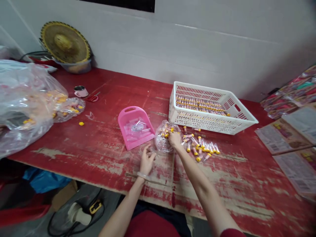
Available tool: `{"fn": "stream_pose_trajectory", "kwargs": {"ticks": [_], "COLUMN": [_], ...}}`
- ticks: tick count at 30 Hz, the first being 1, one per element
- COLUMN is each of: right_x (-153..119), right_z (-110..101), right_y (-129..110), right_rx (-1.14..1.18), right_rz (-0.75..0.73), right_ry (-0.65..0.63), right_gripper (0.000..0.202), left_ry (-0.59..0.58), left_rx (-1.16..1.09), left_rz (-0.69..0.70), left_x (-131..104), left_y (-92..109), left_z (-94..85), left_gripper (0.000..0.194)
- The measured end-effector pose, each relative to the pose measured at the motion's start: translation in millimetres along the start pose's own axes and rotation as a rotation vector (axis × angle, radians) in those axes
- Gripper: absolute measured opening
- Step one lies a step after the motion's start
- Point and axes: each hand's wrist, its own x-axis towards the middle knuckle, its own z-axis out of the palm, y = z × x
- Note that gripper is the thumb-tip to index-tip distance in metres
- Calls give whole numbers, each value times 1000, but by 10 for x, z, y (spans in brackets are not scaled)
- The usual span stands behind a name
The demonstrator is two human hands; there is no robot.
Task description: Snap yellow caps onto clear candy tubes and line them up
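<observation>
Tubes (195, 142), clear-walled with yellow caps, lie loose on the surface (106, 131) just right of the right grip (174, 140). Nearest this grip, they are scattered: long axes cross at mixed angles, and caps face various ways. Farther right of it, a short row lies side by side, long axes running roughly front to back, caps toward the person.

Right grip: fingers point down into the mouth of the bag (161, 144), among its pink-and-yellow contents. Whether the fingers have closed on a piece cannot be told. Left grip (147, 161): moderately wide, fingers loosely curled, thumb apart, positioned just left of the bag.

Beyond the left grip is the scoop (124, 126), handle end pointing away from the person; clear film lies in it. Beyond and right of the right grip is the crate (187, 118). Further tubes stand or lie inside in parallel, close-packed rows; which cannot be told.
</observation>
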Motion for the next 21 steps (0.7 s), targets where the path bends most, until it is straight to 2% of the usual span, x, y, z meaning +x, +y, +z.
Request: {"fn": "stream_pose_trajectory", "kwargs": {"ticks": [3, 5, 8, 13, 17, 21], "right_x": [-187, -446, -937, -1609, -1831, -1899], "right_z": [-104, -177, -211, -36, 116, 180], "right_y": [102, 183, 250, 167, 79, 33], "right_rx": [100, 185, 356, 1141, 1319, 1348], "right_rz": [12, 33, 91, 392, 586, 619], "right_ry": [20, 34, 58, 198, 257, 229], "right_gripper": [21, 19, 28, 39, 40, 40], "left_ry": [29, 60, 98, 112, 99, 78], "left_rx": [-64, -133, -263, -331, -221, -182], "left_rz": [-54, -102, -153, -169, -145, -141], "left_x": [24, 36, 8, -111, -181, -195], "left_y": [43, 3, -108, -265, -334, -337], "left_z": [-13, 12, 113, 280, 298, 290], "left_gripper": [49, 49, 50, 54, 54, 54]}}
